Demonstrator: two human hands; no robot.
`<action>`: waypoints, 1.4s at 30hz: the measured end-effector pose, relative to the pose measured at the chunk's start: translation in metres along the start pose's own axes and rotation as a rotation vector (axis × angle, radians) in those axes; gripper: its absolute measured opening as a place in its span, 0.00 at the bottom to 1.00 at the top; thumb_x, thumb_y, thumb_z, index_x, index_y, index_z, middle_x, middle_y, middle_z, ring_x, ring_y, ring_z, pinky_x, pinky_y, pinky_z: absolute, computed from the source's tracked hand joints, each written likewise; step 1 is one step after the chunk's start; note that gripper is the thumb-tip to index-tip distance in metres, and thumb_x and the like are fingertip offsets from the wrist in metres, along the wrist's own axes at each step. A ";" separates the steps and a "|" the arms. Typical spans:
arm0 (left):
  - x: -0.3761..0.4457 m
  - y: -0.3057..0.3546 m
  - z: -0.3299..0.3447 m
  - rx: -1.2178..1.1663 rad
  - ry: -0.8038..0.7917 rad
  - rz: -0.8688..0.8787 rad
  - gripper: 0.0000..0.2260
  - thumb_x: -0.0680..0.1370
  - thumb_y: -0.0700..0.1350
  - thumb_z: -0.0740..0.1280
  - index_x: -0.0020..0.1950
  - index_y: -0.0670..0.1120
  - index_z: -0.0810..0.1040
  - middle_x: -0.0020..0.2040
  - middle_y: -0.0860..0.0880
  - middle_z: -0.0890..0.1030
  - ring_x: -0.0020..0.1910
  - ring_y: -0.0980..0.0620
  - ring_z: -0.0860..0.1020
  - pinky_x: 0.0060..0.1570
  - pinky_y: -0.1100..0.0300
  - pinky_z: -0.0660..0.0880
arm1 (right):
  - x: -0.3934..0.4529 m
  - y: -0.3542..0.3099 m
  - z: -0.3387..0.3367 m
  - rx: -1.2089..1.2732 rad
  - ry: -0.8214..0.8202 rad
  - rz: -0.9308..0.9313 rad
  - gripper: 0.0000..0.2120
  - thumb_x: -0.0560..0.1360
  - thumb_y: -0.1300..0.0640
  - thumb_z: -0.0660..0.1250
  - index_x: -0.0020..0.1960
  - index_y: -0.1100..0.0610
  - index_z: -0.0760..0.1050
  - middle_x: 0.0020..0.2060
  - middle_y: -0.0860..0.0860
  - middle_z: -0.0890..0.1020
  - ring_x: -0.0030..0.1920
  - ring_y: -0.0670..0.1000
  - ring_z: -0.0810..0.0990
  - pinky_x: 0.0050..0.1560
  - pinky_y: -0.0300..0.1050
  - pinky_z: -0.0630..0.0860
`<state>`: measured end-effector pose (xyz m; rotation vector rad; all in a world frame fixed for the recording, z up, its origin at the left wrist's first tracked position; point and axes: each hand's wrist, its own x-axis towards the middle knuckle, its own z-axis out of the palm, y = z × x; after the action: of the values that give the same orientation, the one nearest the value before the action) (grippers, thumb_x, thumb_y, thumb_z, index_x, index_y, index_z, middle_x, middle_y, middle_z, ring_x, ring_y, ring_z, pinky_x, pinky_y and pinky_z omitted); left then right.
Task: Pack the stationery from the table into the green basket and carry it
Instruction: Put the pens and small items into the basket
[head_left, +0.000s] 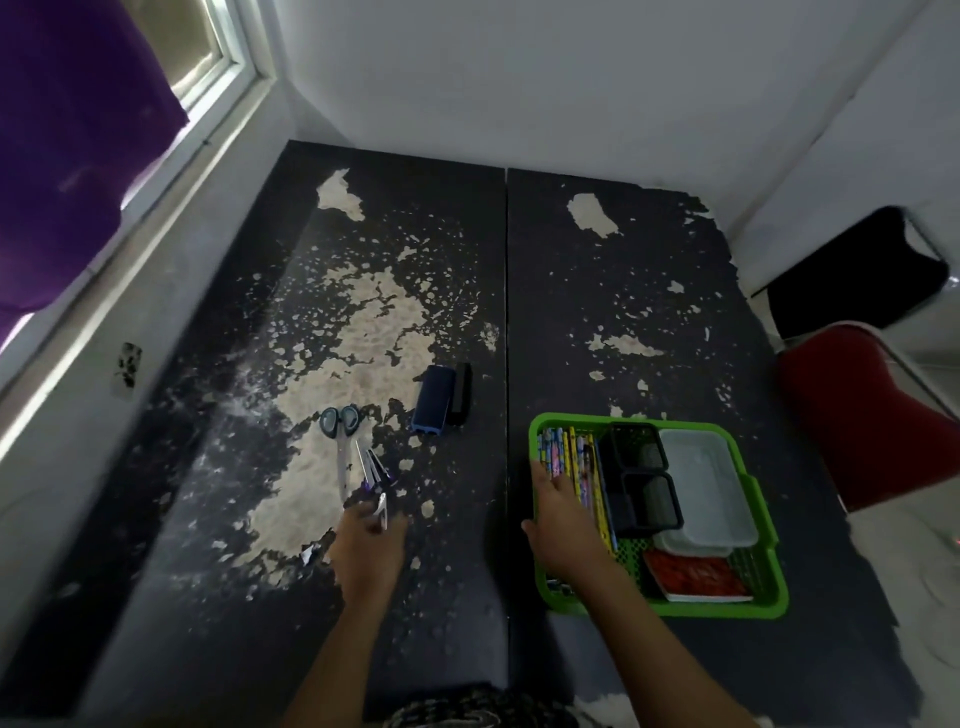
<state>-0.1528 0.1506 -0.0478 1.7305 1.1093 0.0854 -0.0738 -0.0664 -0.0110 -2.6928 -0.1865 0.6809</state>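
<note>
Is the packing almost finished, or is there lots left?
Mostly done: pencils, black cups, a clear box and a red book sit in the green basket. The left hand is picking up a small metal tool. Scissors and the blue eraser remain, then carrying.

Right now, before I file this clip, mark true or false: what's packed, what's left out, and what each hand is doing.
1. The grey-handled scissors lie on the black peeling table. True.
2. The green plastic basket holds nothing. False: pencils, black cups, a clear lidded box and a red notebook are in it.
3. The right hand rests on the patterned pencils in the basket. True.
4. The left hand has its grip on the blue-and-black block. False: it pinches a small metal tool; the block lies apart.
</note>
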 end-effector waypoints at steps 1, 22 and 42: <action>-0.005 0.009 0.004 -0.053 -0.037 -0.013 0.15 0.75 0.42 0.74 0.61 0.44 0.78 0.49 0.50 0.83 0.41 0.56 0.80 0.37 0.62 0.72 | -0.001 -0.001 -0.001 0.009 0.002 0.000 0.41 0.79 0.56 0.68 0.82 0.49 0.45 0.78 0.58 0.56 0.64 0.62 0.77 0.64 0.57 0.76; -0.122 0.029 0.102 0.462 -0.386 0.656 0.31 0.79 0.43 0.70 0.79 0.57 0.62 0.67 0.55 0.64 0.64 0.54 0.67 0.60 0.62 0.71 | -0.087 0.144 -0.051 0.379 -0.019 -0.040 0.09 0.73 0.45 0.75 0.49 0.48 0.85 0.40 0.47 0.86 0.42 0.43 0.84 0.44 0.50 0.80; -0.146 0.033 0.111 0.677 -0.339 0.475 0.38 0.80 0.36 0.61 0.83 0.54 0.44 0.79 0.54 0.54 0.73 0.48 0.65 0.67 0.44 0.68 | -0.058 0.140 -0.033 0.082 0.063 -0.350 0.01 0.75 0.49 0.68 0.46 0.44 0.78 0.42 0.43 0.82 0.42 0.45 0.81 0.42 0.43 0.77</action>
<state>-0.1563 -0.0322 -0.0120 2.4739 0.4736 -0.3154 -0.1028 -0.2185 -0.0111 -2.5084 -0.5834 0.4837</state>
